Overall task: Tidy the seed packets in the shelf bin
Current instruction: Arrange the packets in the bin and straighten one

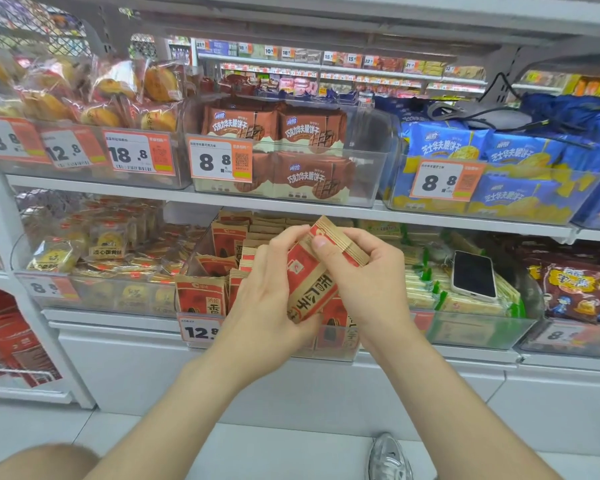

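Left hand (264, 289) and right hand (364, 282) gripping stack of seed packets (312, 271) over clear bin (336, 351), loose packets (201, 292) standing inside

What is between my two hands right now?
A tilted stack of seed packets, gripped by the left hand and right hand, in the head view.

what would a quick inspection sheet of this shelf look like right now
surface: white shelf with clear bins
job's things: stack of seed packets held over the shelf bin; more packets stand unevenly inside
clutter: phone lying on green packets, next bin over
hands: left hand and right hand both grip the stack
cables: black cable on blue packets, upper shelf
surroundings: snack bins, price tags
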`<action>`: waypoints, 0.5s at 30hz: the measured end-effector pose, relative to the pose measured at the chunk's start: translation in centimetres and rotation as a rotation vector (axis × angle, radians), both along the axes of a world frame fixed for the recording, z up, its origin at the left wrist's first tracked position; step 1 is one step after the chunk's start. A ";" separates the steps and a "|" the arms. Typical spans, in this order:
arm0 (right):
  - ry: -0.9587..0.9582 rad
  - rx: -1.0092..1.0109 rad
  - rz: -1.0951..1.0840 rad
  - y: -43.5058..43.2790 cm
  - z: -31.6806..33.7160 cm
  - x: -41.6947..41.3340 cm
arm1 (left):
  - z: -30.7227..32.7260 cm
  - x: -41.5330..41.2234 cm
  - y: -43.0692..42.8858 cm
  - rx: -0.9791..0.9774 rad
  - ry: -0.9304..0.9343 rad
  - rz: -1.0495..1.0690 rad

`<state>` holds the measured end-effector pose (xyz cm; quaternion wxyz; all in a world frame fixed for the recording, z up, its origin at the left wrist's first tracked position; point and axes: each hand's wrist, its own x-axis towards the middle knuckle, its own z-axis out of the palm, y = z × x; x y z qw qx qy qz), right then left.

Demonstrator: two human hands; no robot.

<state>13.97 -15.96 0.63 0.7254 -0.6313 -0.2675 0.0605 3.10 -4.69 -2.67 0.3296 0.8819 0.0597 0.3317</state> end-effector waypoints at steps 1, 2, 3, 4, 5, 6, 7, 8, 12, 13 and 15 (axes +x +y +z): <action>0.006 -0.007 0.003 0.0 0.0 0.0 | -0.2 0.2 0.0 0.033 -0.010 0.024; 0.011 -0.012 0.002 0.0 0.0 -0.1 | -0.3 0.3 -0.1 0.063 -0.019 0.042; 0.020 -0.017 0.004 0.1 0.0 -0.1 | -0.4 0.3 -0.1 0.073 -0.025 0.052; 0.035 -0.018 0.013 0.2 0.0 0.0 | -0.4 0.4 -0.1 0.061 -0.025 0.052; 0.053 -0.016 0.030 0.2 0.0 0.1 | -0.3 0.4 -0.1 0.043 -0.021 0.049; 0.073 -0.018 0.052 0.2 0.1 0.1 | -0.3 0.3 0.0 0.025 -0.013 0.047; 0.089 -0.024 0.078 0.2 0.1 0.1 | -0.2 0.3 0.0 0.011 -0.007 0.047; 0.101 -0.029 0.107 0.1 0.2 0.2 | -0.2 0.3 0.1 0.000 0.000 0.045; 0.115 -0.032 0.187 -0.3 0.4 0.3 | 0.0 0.2 0.3 -0.040 -0.002 0.035; 0.114 -0.029 0.197 -0.3 0.4 0.3 | 0.1 0.1 0.3 -0.058 -0.006 0.036; 0.105 -0.029 0.215 -0.3 0.3 0.5 | 0.2 0.0 0.4 -0.096 -0.013 0.029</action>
